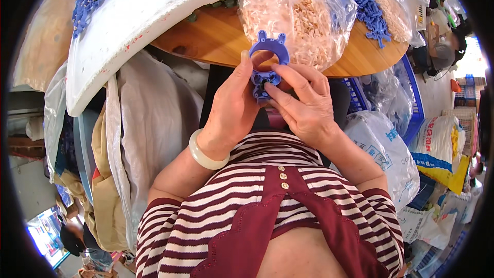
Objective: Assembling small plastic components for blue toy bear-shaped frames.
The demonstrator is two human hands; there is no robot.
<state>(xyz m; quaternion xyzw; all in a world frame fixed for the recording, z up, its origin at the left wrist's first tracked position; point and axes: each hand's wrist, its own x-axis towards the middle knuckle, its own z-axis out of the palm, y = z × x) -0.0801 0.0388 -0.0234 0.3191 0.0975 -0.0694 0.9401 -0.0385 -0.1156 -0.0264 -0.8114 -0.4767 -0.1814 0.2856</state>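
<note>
Between my two hands is a blue plastic part [276,47] with an open ring at the top, small ear-like tabs, and a smaller body below the ring. My left hand [234,100] grips it from the left, thumb up along the ring's side. From the right, my right hand [307,104] pinches the lower body with thumb and fingers. A dark spot shows in that lower body; what it is I cannot make out. Just beyond the part, a clear plastic bag [324,36] full of small peach-coloured pieces lies on the wooden table [216,33].
A white foam lid or tray [154,20] carrying blue parts [98,0] juts over the table's left side. More blue parts [360,5] are heaped at the back right. Plastic bags [383,149] and a blue crate [409,92] stand to my right, sacks [149,123] to my left.
</note>
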